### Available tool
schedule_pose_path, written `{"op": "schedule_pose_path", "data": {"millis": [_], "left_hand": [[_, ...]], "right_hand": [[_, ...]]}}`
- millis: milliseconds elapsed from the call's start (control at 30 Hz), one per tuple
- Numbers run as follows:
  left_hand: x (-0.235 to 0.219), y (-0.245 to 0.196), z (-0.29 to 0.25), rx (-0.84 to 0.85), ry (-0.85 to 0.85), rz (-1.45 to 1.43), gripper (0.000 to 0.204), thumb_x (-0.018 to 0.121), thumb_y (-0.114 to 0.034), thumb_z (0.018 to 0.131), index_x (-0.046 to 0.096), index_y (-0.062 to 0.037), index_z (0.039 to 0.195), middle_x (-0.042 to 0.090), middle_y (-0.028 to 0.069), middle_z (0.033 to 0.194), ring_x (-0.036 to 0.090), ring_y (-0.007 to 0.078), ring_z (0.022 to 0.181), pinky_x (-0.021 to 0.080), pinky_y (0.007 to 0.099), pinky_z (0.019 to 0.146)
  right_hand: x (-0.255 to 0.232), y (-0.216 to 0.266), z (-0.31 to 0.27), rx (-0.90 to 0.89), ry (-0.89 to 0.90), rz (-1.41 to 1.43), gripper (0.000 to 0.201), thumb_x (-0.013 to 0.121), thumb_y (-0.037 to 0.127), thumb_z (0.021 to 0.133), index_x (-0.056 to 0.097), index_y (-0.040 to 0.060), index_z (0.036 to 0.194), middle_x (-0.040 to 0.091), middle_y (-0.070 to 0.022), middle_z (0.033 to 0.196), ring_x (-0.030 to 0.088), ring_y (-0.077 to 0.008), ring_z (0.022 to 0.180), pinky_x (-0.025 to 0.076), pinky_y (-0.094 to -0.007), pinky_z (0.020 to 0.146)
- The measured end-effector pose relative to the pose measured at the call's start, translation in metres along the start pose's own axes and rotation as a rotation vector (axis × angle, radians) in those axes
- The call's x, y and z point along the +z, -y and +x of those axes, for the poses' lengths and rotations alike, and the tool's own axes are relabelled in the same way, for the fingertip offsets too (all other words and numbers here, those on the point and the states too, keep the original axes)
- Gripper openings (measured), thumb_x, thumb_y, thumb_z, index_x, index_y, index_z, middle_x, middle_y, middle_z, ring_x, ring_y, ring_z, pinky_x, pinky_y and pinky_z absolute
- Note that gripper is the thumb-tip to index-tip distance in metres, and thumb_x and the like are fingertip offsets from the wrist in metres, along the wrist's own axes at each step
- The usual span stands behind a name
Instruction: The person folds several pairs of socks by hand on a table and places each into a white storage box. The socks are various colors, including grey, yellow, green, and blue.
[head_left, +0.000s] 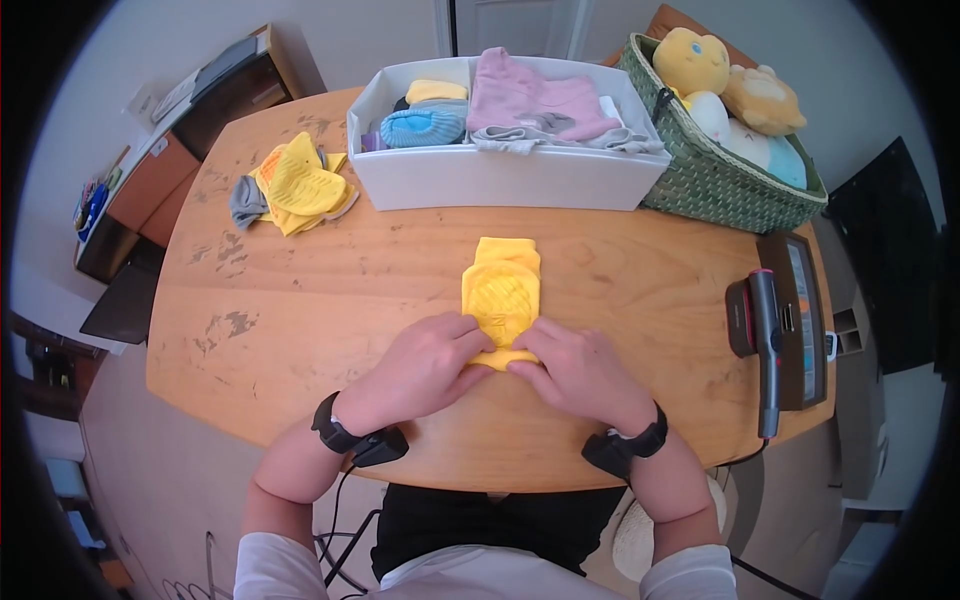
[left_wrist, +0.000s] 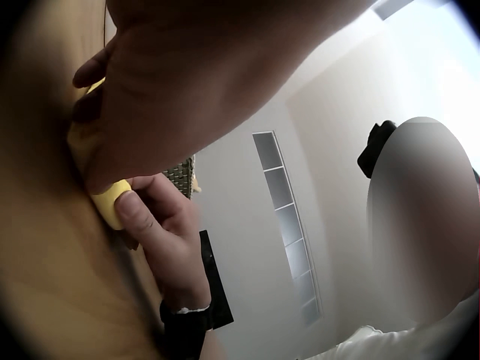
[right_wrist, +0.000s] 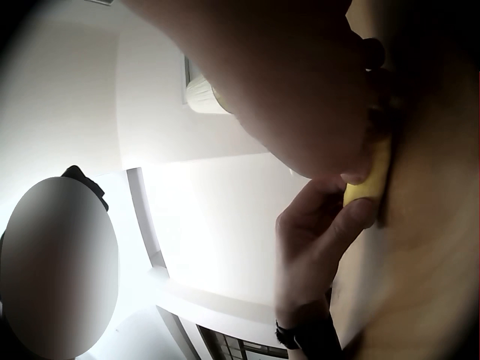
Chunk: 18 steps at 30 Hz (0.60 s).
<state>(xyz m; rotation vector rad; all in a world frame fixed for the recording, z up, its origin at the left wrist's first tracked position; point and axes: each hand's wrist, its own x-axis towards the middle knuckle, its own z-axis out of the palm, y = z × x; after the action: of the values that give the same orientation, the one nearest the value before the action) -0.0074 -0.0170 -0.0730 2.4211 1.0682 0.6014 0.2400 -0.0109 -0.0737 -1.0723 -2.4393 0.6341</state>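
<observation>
In the middle of the table lie yellow socks point(head_left: 503, 290), flat and lengthwise, with a raised grip pattern on the upper face. Their near end is turned up into a thick roll. My left hand point(head_left: 425, 362) pinches the left end of this roll, thumb on the near side and fingers over the top. At the right end my right hand point(head_left: 585, 368) pinches it the same way. From the side, the left wrist view shows the yellow roll point(left_wrist: 112, 204) between thumb and fingers, low over the wood. The right wrist view shows it too, partly hidden by the hand.
A crumpled pile of yellow and grey socks point(head_left: 300, 185) lies at the back left. Behind stands a white divided box point(head_left: 510, 180) with folded clothes, beside a green woven basket point(head_left: 720, 175) of plush toys. A dark handheld device point(head_left: 765, 350) and a brown case point(head_left: 803, 320) are at right.
</observation>
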Motion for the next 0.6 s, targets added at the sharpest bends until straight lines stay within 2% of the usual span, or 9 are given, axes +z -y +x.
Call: {"op": "schedule_pose_path", "data": {"millis": [100,267,300,367,467,600], "left_hand": [[0.000,0.004,-0.001,-0.013,-0.001,-0.013,0.021,0.077,-0.018,0.088,0.071,-0.0025,0.101,0.065,0.0136,0.092,0.065,0.0345,0.088,0.054,0.0429,0.076],[-0.004,0.004,0.000,-0.116,0.103,-0.102,0.022,0.076,-0.021,0.091,0.071,-0.0017,0.102,0.065,0.0146,0.093,0.066,0.0348,0.086,0.055,0.0424,0.076],[-0.004,0.001,0.001,-0.097,0.104,-0.115,0.022,0.076,-0.021,0.091,0.071,-0.0017,0.102,0.065,0.0146,0.093,0.066,0.0348,0.086,0.055,0.0424,0.076],[-0.007,-0.007,0.002,-0.160,0.031,-0.078,0.024,0.078,-0.020,0.088,0.072,-0.0026,0.103,0.066,0.0148,0.096,0.066,0.0341,0.088,0.055,0.0420,0.078],[-0.008,-0.013,0.006,-0.033,-0.034,0.007,0.027,0.080,-0.019,0.085,0.072,-0.0027,0.104,0.066,0.0145,0.100,0.066,0.0336,0.090,0.055,0.0421,0.079],[-0.001,-0.005,0.003,0.031,-0.003,-0.015,0.027,0.080,-0.017,0.084,0.072,-0.0023,0.104,0.066,0.0141,0.099,0.065,0.0336,0.092,0.055,0.0423,0.081]], "right_hand": [[-0.004,0.008,0.002,0.011,-0.013,-0.011,0.021,0.074,0.023,0.093,0.065,0.0083,0.104,0.063,-0.0088,0.099,0.069,-0.0309,0.080,0.055,-0.0424,0.066],[-0.003,0.003,0.000,-0.057,0.004,-0.090,0.022,0.075,0.022,0.092,0.064,0.0084,0.104,0.060,-0.0064,0.105,0.069,-0.0284,0.084,0.056,-0.0423,0.068],[0.000,0.002,0.000,-0.052,0.005,-0.080,0.022,0.075,0.022,0.092,0.064,0.0082,0.105,0.060,-0.0068,0.104,0.069,-0.0289,0.084,0.055,-0.0425,0.068],[0.001,-0.001,-0.001,-0.036,0.003,-0.080,0.022,0.075,0.022,0.092,0.064,0.0080,0.105,0.061,-0.0071,0.102,0.068,-0.0293,0.084,0.055,-0.0427,0.068],[0.001,-0.003,-0.002,-0.044,-0.002,-0.034,0.022,0.074,0.022,0.092,0.065,0.0077,0.105,0.061,-0.0077,0.100,0.068,-0.0304,0.082,0.055,-0.0428,0.068],[0.001,-0.003,-0.001,-0.046,0.017,0.004,0.019,0.074,0.022,0.092,0.068,0.0089,0.106,0.063,-0.0076,0.099,0.068,-0.0303,0.082,0.055,-0.0419,0.069]]}}
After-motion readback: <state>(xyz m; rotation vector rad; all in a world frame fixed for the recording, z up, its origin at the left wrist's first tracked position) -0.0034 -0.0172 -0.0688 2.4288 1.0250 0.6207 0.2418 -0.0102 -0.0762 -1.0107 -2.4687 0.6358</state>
